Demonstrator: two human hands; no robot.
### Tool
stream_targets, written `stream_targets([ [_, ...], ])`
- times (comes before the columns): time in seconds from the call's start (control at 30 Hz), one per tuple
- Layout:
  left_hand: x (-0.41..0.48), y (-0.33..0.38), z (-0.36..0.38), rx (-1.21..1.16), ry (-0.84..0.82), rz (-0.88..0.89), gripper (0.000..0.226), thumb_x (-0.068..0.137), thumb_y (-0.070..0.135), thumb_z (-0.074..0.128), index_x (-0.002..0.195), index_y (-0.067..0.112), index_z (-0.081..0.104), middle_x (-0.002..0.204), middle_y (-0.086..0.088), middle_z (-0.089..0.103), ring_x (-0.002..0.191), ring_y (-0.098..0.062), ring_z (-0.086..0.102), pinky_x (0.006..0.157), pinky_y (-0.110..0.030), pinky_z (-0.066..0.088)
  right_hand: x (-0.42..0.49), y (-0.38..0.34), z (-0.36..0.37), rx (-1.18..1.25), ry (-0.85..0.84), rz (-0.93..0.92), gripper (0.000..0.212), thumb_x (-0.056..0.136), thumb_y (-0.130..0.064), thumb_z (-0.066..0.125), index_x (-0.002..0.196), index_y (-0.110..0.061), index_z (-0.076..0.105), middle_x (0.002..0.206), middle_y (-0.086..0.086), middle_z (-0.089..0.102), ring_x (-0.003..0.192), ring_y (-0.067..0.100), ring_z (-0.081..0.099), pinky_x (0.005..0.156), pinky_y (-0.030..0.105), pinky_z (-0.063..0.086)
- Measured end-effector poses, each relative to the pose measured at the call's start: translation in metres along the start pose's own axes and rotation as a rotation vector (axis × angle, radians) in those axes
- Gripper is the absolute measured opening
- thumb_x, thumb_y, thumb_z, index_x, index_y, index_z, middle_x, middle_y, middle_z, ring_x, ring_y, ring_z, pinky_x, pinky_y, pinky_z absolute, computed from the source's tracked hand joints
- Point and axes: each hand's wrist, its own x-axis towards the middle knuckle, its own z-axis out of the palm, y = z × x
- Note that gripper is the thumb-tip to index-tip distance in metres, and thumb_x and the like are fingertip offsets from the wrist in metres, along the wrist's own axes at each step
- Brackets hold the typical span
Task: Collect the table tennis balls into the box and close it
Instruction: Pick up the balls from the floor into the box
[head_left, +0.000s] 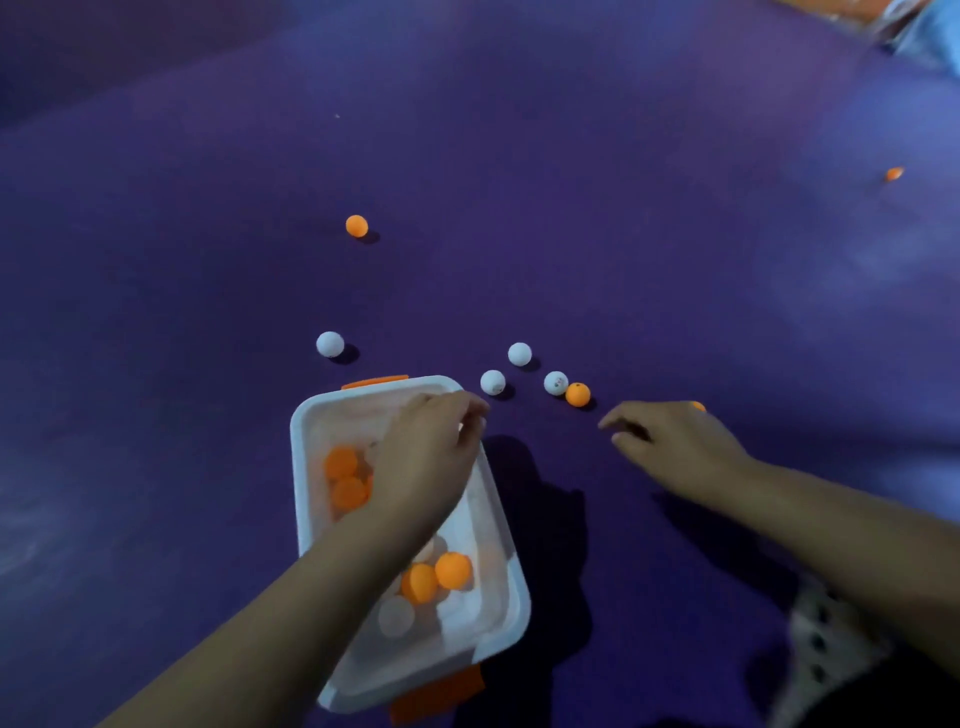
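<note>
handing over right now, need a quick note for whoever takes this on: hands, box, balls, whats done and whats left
Left hand: over the far end of the open white box, fingers bent; I cannot tell if it holds a ball.
Right hand: open, fingers loosely extended, low over the purple surface near the loose cluster.
Done: several boxed balls, orange and white.
Left: eight loose. Four white balls and four orange balls, including one far right and one half hidden behind the right hand. Then close the box; no lid in view.
</note>
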Motion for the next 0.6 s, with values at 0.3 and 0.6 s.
stream_targets([
  [0.3,0.034,0.025,0.036,0.024,-0.173,-0.031,0.028,0.099,0.029,0.036,0.105,0.020,0.062,0.096,0.000,0.067,0.088,-0.016,0.057,0.078,-0.039,0.050,0.056,0.095,-0.027,-0.127,-0.202,-0.013,0.020,0.089,-0.012,0.055,0.088,-0.031,0.062,0.067,-0.008,0.066,0.060,0.001,0.063,0.068,0.023,0.050],
  [0.6,0.085,0.023,0.066,0.268,-0.306,0.077,0.030,0.098,0.033,0.034,0.109,0.025,0.060,0.101,0.006,0.064,0.096,-0.015,0.054,0.076,-0.029,0.042,0.124,0.201,0.034,-0.142,0.003,0.216,0.028,0.093,-0.019,0.049,0.119,-0.015,0.060,0.122,0.008,0.058,0.109,0.028,0.055,0.082,0.038,0.046],
])
